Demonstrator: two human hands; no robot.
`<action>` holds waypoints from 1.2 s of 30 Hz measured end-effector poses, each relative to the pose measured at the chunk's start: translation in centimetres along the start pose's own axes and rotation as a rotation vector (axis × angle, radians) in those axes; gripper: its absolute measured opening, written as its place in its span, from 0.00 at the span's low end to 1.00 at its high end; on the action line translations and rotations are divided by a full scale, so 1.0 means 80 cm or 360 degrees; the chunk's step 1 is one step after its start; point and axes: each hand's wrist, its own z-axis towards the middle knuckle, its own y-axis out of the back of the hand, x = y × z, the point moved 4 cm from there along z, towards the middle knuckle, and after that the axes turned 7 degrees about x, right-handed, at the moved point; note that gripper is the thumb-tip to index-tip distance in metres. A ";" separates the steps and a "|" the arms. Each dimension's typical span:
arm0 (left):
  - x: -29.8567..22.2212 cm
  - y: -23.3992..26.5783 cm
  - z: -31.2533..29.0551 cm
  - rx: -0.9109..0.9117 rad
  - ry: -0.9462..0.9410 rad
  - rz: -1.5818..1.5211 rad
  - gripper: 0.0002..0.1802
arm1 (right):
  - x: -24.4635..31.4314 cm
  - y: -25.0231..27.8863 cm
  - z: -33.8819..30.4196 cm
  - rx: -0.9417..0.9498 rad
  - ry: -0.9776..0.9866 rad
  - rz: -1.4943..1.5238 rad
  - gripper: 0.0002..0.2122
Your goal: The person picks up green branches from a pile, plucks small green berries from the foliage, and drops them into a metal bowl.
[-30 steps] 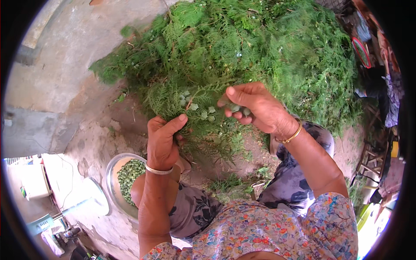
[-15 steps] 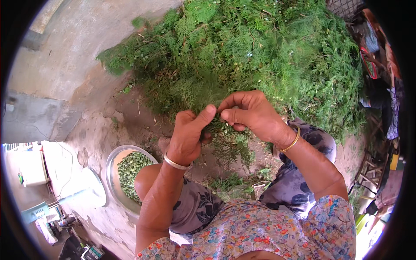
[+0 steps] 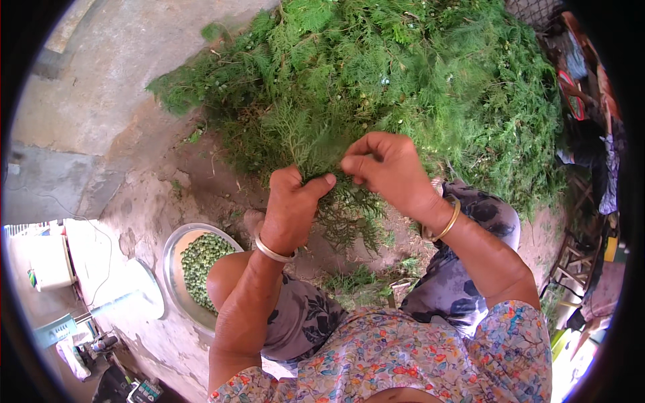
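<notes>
My left hand is closed round a leafy conifer sprig. Its feathery green fronds stick up past the thumb and hang down to the right below the hand. Just right of the left thumb, my right hand has thumb and forefinger pinched together beside the sprig. What sits between those fingertips, if anything, is too small to make out. Beyond both hands spreads a large heap of cut green conifer branches. Small pale green cones fill part of a metal basin by my left knee.
Loose green bits lie on the ground between my legs. Left of the basin are a round pale blue object and a white container. A concrete wall rises at the upper left; wooden frames and clutter stand at far right.
My right hand has drawn slightly right, away from the left thumb. The sprig in my left hand has shifted, with more fronds showing above the thumb and its hanging part further left.
</notes>
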 end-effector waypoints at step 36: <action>-0.008 0.015 -0.007 -0.0152 0.0075 -0.0414 0.08 | -0.017 0.021 -0.006 0.0341 -0.0541 0.0638 0.11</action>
